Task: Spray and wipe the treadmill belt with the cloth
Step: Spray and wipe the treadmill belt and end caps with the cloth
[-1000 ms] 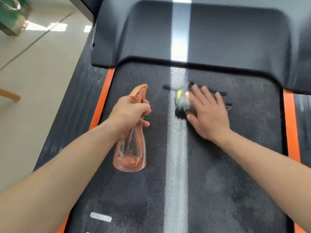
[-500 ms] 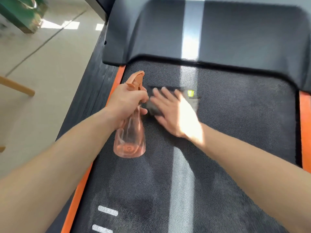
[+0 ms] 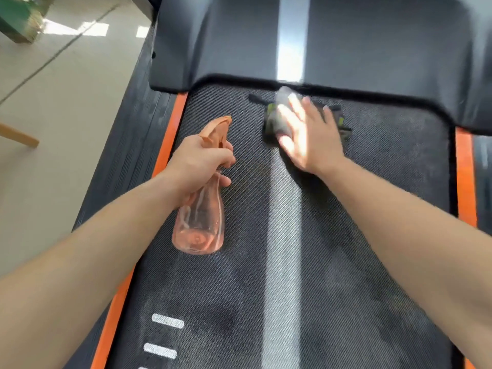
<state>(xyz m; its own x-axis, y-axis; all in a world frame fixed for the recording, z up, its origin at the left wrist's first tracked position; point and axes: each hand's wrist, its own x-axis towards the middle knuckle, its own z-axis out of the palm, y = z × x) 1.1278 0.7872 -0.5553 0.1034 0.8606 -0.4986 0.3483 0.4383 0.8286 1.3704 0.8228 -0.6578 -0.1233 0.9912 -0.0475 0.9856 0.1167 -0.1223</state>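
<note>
Treadmill belt [image 3: 346, 262] lies dark, textured, beside pale floor [image 3: 66, 115].

I read no words or numbers: the green patch on my cloth [image 3: 270, 123] is blurred; the belt [image 3: 346, 262] bears plain dashes [image 3: 167, 320].
</note>
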